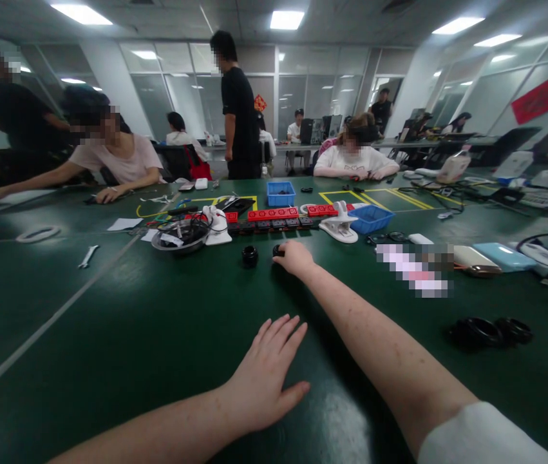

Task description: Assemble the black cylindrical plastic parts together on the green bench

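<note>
My right hand (297, 258) reaches far forward over the green table, its fingers closed around a small black ring-shaped part (278, 251) that they partly cover. Just left of it stands a similar black ring-shaped part (250, 256), apart from my fingers. Nearer to me, my left hand (268, 370) is stretched out with its fingers spread and nothing in it. Two larger black rings (479, 332) lie at the right, away from both hands.
Behind my right hand runs a row of red-and-black power strips (274, 214) between white clip stands (340, 225). A round tray (180, 240) with cables, blue baskets (373, 219), a wrench (89, 256) and a light-blue case (503, 256) lie around. People sit across the table (109, 335).
</note>
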`<action>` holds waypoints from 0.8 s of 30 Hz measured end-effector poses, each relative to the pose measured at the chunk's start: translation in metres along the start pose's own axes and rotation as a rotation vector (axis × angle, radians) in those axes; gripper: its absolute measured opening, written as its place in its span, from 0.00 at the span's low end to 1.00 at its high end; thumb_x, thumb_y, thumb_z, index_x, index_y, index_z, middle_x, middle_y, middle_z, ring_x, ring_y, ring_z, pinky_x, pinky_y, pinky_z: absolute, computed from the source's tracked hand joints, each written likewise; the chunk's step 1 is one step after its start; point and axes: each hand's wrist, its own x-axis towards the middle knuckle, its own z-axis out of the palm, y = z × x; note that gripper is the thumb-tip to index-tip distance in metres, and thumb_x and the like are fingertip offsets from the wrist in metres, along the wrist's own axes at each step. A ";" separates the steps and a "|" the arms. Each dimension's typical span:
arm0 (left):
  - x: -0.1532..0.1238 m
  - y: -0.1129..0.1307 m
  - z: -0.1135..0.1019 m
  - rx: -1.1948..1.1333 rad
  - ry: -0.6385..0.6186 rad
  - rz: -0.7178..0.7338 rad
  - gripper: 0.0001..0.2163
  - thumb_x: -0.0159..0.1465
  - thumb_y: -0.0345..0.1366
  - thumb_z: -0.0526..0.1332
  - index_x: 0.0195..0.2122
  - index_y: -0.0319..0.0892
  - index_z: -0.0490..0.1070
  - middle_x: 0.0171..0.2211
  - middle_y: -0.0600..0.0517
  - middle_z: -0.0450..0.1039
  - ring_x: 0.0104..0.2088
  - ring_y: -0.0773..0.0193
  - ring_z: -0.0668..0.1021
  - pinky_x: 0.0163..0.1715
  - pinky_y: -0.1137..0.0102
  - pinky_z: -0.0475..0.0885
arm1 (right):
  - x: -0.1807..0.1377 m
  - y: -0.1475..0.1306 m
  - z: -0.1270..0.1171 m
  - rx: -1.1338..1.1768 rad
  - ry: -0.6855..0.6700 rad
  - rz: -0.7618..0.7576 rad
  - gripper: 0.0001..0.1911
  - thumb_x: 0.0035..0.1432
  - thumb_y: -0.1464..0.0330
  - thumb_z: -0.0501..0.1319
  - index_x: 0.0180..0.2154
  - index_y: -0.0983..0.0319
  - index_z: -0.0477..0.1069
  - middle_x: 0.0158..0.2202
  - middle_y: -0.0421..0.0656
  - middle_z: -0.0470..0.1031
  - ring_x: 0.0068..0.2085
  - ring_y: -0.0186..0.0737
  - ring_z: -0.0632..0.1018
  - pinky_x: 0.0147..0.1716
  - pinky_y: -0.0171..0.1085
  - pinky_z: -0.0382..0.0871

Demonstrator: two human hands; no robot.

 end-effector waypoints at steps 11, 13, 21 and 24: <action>0.042 -0.084 -0.038 0.274 0.297 -0.514 0.33 0.60 0.47 0.52 0.61 0.35 0.44 0.61 0.40 0.47 0.61 0.48 0.51 0.56 0.47 0.44 | -0.014 0.004 0.030 0.162 0.291 -0.055 0.15 0.60 0.64 0.54 0.47 0.64 0.64 0.47 0.46 0.66 0.44 0.39 0.71 0.41 0.44 0.68; 0.058 -0.111 -0.042 0.265 0.303 -0.599 0.34 0.59 0.48 0.54 0.60 0.32 0.45 0.59 0.34 0.52 0.59 0.42 0.55 0.53 0.42 0.48 | -0.012 0.004 0.033 0.175 0.314 -0.052 0.14 0.60 0.64 0.54 0.47 0.64 0.64 0.47 0.46 0.66 0.43 0.39 0.71 0.41 0.43 0.68; 0.090 -0.148 -0.033 0.205 0.259 -0.667 0.23 0.60 0.48 0.56 0.54 0.44 0.59 0.49 0.45 0.69 0.50 0.48 0.70 0.51 0.45 0.55 | -0.008 0.005 0.042 0.235 0.391 -0.022 0.15 0.60 0.64 0.54 0.47 0.64 0.64 0.46 0.46 0.67 0.42 0.39 0.72 0.40 0.43 0.69; 0.096 -0.147 -0.033 0.229 0.280 -0.684 0.17 0.63 0.42 0.56 0.50 0.41 0.62 0.48 0.46 0.67 0.46 0.54 0.72 0.46 0.52 0.64 | -0.007 0.006 0.043 0.275 0.422 -0.019 0.15 0.60 0.64 0.54 0.47 0.65 0.63 0.46 0.46 0.67 0.42 0.39 0.72 0.40 0.43 0.68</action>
